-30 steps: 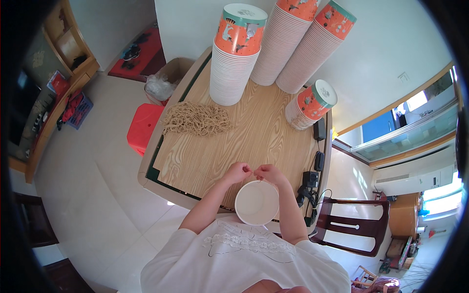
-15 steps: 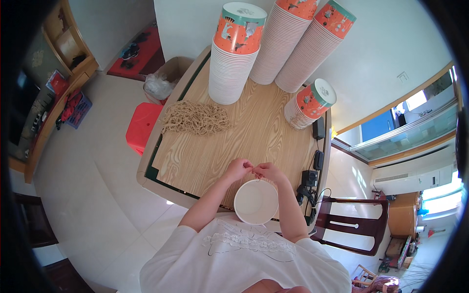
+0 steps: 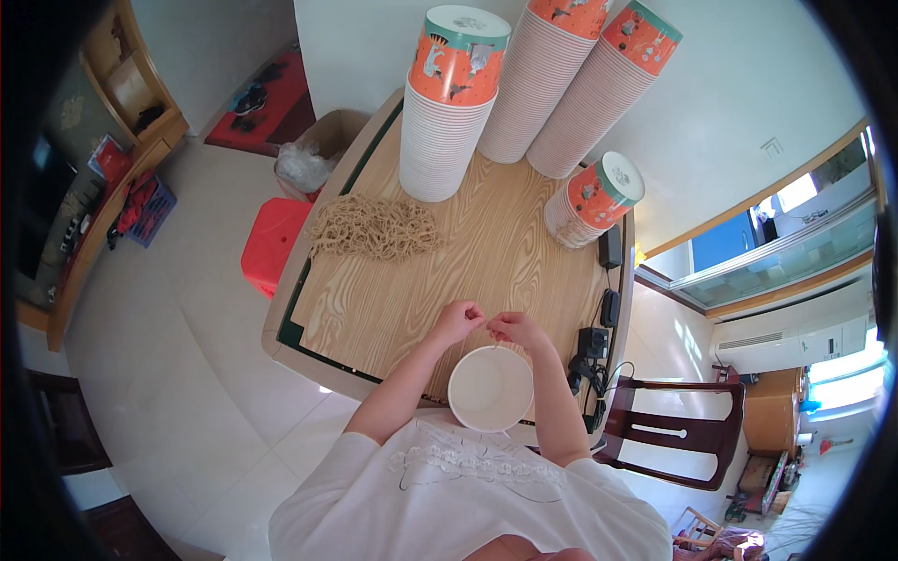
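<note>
Pale walls and a light tiled floor surround the wood-grain table (image 3: pixel 496 252) in front of me; a red stool (image 3: pixel 274 245) stands by its left side, and a dark wooden chair (image 3: pixel 673 432) is at its right. My left hand (image 3: pixel 457 323) is curled, thumb and fingertips drawn together; my right hand (image 3: pixel 513 329) is bent the same way, its fingertips gathered just beside the left's; the two tips almost meet, and whatever lies between them is too small for me to tell. Right below my hands, between my forearms, is a white paper bucket (image 3: pixel 491 389); it sits at the table's near edge, close against my shirt (image 3: pixel 468 500), its round mouth facing up toward me and its inside plain white. Farther out on the left lies a loose, tangled heap of tan cord (image 3: pixel 374 227); behind it rises a tall stack of upturned buckets (image 3: pixel 449 131), orange on top with a green band; more stacks stand to its right, and black power adapters (image 3: pixel 592 343) lie along the right edge.
</note>
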### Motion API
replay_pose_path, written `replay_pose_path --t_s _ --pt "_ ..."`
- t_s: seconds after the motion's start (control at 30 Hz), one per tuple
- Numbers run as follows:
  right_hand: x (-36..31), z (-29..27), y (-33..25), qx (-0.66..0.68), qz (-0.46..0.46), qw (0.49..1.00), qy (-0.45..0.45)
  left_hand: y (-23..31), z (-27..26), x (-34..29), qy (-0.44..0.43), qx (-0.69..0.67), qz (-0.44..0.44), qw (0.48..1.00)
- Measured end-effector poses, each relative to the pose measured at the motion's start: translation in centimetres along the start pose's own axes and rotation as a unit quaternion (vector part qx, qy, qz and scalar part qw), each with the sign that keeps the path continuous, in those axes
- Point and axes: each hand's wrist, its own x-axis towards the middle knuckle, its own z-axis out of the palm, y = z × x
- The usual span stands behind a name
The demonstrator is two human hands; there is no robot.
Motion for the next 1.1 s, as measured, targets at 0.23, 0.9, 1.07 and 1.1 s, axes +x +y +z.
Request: replay_pose_path --t_s 0.23,0.9,1.07,1.1 --pt "0.3 -0.1 1.9 0.067 -0.071 0.992 0.083 1.7 -0.2 -0.6 -0.128 -0.192 -0.209 0.95" --pt "0.0 0.8 1.0 0.088 -0.08 0.988 0.1 1.0 0.5 -1.0 -0.151 -0.415 -0.293 0.848" --pt "0.3 0.8 1.3 0.095 -0.093 0.985 0.112 1.0 0.8 -0.9 -0.158 -0.404 -0.289 0.854" --pt "0.3 0.9 1.2 0.093 -0.094 0.985 0.109 0.8 0.8 -0.8 -0.161 -0.402 -0.289 0.854"
